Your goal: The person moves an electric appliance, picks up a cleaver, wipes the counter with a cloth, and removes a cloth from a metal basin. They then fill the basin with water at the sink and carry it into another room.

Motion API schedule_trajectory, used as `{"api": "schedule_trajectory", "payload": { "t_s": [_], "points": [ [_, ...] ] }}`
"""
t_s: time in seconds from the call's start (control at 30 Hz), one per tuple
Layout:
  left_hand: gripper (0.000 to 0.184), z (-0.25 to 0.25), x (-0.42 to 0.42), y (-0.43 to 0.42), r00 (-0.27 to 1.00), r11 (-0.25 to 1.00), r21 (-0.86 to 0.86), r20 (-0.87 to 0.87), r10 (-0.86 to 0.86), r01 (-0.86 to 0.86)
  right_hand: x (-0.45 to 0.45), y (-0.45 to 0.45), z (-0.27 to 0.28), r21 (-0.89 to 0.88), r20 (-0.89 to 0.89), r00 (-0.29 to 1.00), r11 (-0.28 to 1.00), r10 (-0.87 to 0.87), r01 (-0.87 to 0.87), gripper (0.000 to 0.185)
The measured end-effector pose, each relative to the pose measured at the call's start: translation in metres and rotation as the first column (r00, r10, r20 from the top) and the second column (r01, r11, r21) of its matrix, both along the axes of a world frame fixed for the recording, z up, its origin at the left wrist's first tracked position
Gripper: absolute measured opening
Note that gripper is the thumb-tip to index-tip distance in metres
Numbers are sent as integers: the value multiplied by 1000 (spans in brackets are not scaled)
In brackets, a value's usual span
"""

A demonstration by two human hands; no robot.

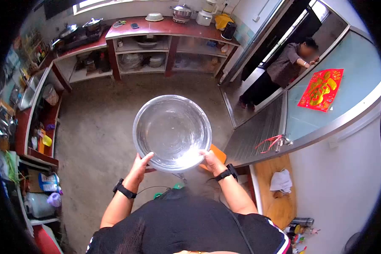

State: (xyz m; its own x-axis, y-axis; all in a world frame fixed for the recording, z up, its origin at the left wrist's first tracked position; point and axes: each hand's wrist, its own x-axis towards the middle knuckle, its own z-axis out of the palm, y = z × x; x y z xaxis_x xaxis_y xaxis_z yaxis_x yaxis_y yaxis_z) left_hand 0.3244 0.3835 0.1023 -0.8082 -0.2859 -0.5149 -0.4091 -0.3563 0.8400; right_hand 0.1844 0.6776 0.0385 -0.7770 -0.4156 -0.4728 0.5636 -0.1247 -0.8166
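A large round metal basin is held up in front of my body, above the floor, its shiny inside facing the camera. My left hand grips the near left of its rim, with the thumb over the edge. On the near right side of the rim, my right hand holds on in the same way. The fingers under the basin are hidden. Nothing distinct shows inside it, only glare. Something orange lies partly hidden behind the basin and my right hand.
A red counter with shelves runs along the far wall and continues down the left. Another person stands in the doorway at the upper right. The glass door stands at the right, above a wooden table with a white cloth.
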Motion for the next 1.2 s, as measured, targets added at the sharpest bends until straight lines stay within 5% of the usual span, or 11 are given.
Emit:
{"api": "schedule_trajectory", "payload": {
  "t_s": [0.17,0.27,0.4,0.57,0.7,1.2],
  "points": [
    [44,-30,-26,-70,1000,991,132,17,17,-19,-37,-75,2,17,56,995,996,85,-86,40],
    [39,-26,-55,-109,999,1000,-13,32,4,-4,-76,-114,5,-9,97,983,987,158,-157,45],
    [43,-11,-112,-128,994,994,-4,0,111,-111,-135,-138,-18,-99,108,967,971,230,-219,51],
    [46,15,-175,-149,992,996,-13,-98,84,-86,-196,-140,14,-75,28,994,991,109,-107,56],
    [45,-15,-202,-180,995,992,102,-71,75,-67,-200,-147,39,-21,22,1000,1000,-17,17,54],
    [53,2,-271,-219,980,971,143,-72,-183,192,-180,-163,73,108,-79,963,959,-256,263,43]
  ]
}}
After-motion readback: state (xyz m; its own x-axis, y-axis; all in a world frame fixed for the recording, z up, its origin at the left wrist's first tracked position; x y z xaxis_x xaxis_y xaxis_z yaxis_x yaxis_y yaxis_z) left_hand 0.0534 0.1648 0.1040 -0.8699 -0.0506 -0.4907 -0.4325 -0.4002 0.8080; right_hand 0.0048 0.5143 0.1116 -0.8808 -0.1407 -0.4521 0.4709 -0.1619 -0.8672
